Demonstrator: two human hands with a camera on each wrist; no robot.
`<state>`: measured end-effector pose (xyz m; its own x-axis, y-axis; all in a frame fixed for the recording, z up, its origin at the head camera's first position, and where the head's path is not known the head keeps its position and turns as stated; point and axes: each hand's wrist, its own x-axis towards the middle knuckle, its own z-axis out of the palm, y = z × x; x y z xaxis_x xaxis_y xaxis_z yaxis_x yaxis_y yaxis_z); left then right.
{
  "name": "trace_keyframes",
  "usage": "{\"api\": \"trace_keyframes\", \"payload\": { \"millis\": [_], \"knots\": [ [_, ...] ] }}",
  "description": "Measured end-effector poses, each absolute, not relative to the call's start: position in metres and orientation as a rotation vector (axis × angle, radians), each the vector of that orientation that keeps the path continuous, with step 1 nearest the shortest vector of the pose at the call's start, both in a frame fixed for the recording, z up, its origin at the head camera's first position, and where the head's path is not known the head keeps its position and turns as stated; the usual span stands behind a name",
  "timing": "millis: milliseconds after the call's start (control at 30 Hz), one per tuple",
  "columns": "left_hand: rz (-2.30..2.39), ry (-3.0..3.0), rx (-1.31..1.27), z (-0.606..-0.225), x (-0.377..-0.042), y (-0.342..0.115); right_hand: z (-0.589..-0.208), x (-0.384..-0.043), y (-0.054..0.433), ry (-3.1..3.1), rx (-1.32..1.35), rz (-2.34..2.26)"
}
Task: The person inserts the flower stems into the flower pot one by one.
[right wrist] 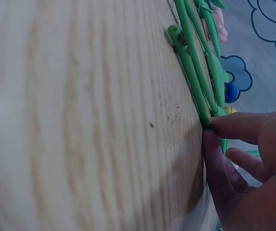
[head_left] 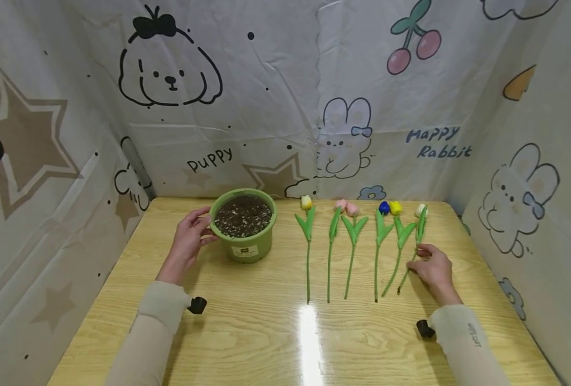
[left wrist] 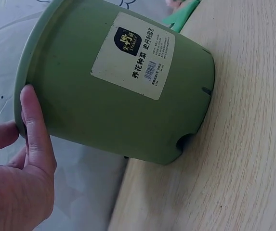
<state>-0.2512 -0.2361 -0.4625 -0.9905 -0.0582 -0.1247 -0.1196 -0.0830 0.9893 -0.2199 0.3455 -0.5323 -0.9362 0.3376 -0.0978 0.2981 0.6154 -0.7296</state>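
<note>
My left hand point(head_left: 187, 244) grips the rim of a green flowerpot point(head_left: 261, 245) at its left side. Dark soil point(head_left: 243, 216) fills the pot, and a printed label point(left wrist: 135, 55) shows on its wall in the left wrist view. At the right end of a row of artificial tulips, my right hand point(head_left: 435, 269) pinches the green stem point(right wrist: 191, 72) of a white tulip point(head_left: 421, 210) between thumb and finger. That tulip lies on the table, its stem tip pointing toward me. Beside it lie a yellow tulip point(head_left: 396, 208) and a blue tulip point(head_left: 384, 208).
Two pink tulips point(head_left: 352, 209) and a pale yellow-white tulip point(head_left: 306, 202) lie farther left in the row on the wooden table point(head_left: 247, 332). A printed cloth point(head_left: 271, 118) hangs behind the table and along both sides.
</note>
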Motion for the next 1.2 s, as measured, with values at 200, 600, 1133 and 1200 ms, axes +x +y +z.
{"api": "trace_keyframes", "payload": {
  "millis": [200, 600, 1133, 1200],
  "knots": [
    [2.304, 2.062, -0.209, -0.463, -0.252, -0.235, -0.532, -0.219, 0.343, -2.754, -0.552, 1.266],
    [2.31, 2.063, -0.2, -0.464, -0.251, -0.235, -0.524, -0.213, 0.338, -2.811, -0.585, 1.205],
    [2.314, 2.046, -0.193, -0.462, -0.251, -0.237, -0.522, -0.215, 0.337, -2.786, -0.638, 1.215],
    [2.313, 2.046, -0.202, -0.462, -0.249, -0.238, -0.522, -0.213, 0.335, -2.785, -0.645, 1.234]
  ]
}}
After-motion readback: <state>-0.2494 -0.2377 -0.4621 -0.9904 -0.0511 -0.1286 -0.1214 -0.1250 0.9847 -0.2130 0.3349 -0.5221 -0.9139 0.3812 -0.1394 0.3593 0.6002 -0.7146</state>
